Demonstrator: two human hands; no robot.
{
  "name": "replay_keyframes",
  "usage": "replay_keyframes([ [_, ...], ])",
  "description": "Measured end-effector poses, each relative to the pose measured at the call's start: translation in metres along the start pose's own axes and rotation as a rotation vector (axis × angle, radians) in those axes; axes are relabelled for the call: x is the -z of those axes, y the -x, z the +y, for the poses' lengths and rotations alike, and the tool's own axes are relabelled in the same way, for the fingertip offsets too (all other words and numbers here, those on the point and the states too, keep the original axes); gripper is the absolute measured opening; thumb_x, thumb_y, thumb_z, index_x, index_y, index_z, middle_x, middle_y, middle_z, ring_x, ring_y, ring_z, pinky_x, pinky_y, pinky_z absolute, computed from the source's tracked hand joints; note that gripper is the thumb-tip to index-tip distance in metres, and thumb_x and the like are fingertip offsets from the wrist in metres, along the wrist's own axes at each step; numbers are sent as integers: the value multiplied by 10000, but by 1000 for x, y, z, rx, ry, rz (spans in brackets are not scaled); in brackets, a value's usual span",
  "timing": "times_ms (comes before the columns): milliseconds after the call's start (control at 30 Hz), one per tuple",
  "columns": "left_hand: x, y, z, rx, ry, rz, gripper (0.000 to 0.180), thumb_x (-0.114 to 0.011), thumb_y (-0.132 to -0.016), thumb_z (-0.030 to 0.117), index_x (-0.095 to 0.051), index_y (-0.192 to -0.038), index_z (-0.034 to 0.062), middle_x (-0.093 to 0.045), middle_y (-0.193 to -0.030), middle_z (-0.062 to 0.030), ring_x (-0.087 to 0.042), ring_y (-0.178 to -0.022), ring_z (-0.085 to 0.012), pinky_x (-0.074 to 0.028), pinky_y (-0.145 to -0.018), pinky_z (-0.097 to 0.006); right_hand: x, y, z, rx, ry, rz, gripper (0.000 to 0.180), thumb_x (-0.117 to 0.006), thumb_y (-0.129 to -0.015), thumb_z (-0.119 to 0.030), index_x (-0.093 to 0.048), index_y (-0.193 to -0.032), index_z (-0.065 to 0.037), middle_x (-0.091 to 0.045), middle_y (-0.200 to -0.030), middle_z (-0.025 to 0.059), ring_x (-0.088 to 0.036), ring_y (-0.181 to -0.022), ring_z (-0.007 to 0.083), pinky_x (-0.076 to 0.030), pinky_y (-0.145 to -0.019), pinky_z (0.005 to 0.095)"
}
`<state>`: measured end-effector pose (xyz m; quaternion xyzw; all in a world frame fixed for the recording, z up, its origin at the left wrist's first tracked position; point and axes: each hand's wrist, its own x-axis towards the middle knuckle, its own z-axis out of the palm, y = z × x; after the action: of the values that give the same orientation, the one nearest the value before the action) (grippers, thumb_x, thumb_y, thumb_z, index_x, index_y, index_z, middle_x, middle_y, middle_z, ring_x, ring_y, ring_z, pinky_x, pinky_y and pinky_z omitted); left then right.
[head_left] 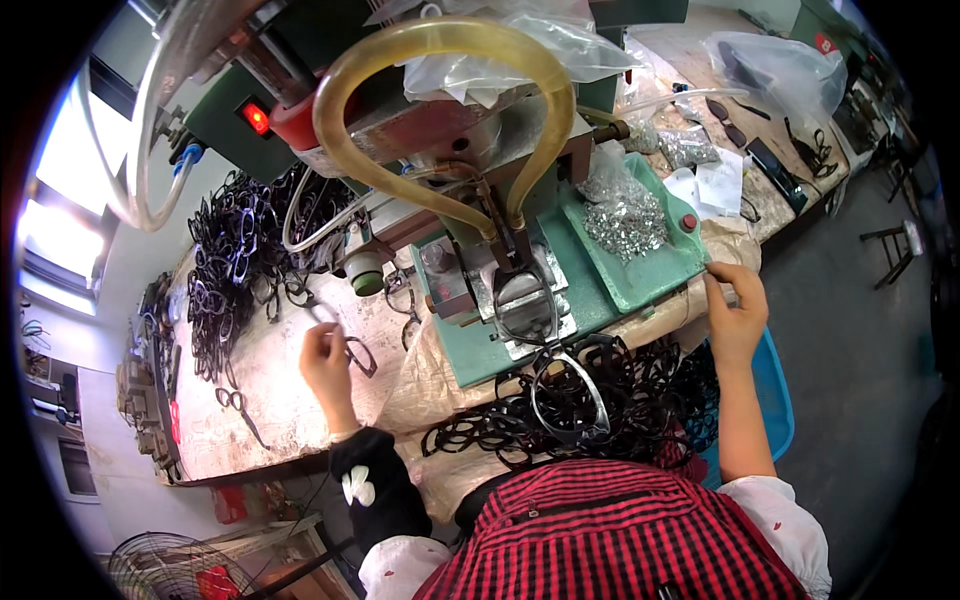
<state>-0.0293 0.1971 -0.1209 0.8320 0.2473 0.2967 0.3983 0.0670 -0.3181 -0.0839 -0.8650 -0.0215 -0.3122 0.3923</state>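
My left hand (326, 378) is closed over the table, its fingers on a black glasses frame (362, 357) that sticks out to the right. My right hand (738, 318) has thumb and forefinger pinched together at the near right corner of the green tray (640, 292); whatever is between the fingertips is too small to tell. Small shiny metal parts (628, 226) lie heaped in that tray. Between my hands, another glasses frame (571, 398) sits in the machine's metal fixture (550, 338), one rim under the press head and the other hanging toward me.
Many black frames (500, 415) are piled in front of the machine, and another heap (235, 240) stands at the left. A thick yellowish hose (440, 40) loops over the press. A blue bin (778, 395) is beside my right arm. Plastic bags (775, 62) lie on the far right table.
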Motion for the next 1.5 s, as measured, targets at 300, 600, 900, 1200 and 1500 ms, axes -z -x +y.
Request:
replay_keyframes([
  [300, -17, 3, 96, 85, 994, -202, 75, -542, -986, 94, -533, -1048, 53, -627, -917, -84, -626, -802, -161, -552, -691, -314, -43, -39, -129, 137, -621, -305, 325, -731, -749, 7, -704, -1071, -25, -706, -950, 88, -664, -872, 220, -502, -826, 325],
  [600, -50, 51, 87, 105, 808, 1, 184, -557, -1025, 135, -640, -1120, 0, -711, -972, -133, -691, -866, -218, -561, -820, -366, -77, -23, -155, -239, -980, -426, 471, -698, -809, 16, -538, -1252, 29, -615, -870, 10, -571, -859, 75, -452, -803, 225],
  [900, -8, 21, 223, -739, 614, -26, 161, -479, -1039, 97, -557, -1147, 6, -633, -1158, -191, -631, -1008, -267, -507, -970, -454, -57, -22, -185, -398, -1179, -522, 497, -646, -854, 44, -480, -1322, 47, -670, -1009, 72, -614, -941, 106, -462, -888, 253],
  [1200, -60, 66, 225, -1245, 166, -360, 287, -769, -678, 141, -761, -964, 118, -725, -1043, -54, -580, -819, -245, -550, -853, -463, -59, -50, -109, -138, -724, -396, 525, -705, -833, -33, -564, -1338, -40, -652, -1205, 88, -608, -1132, 181, -468, -1013, 333],
  [1500, -68, 68, 220, -1250, 156, -342, 329, -809, -670, 121, -743, -993, 116, -724, -1019, -68, -568, -762, -249, -539, -855, -487, -41, -24, -29, -48, -118, -226, 187, -698, -772, -70, -708, -957, -45, -671, -936, 109, -632, -904, 286, -505, -817, 375],
])
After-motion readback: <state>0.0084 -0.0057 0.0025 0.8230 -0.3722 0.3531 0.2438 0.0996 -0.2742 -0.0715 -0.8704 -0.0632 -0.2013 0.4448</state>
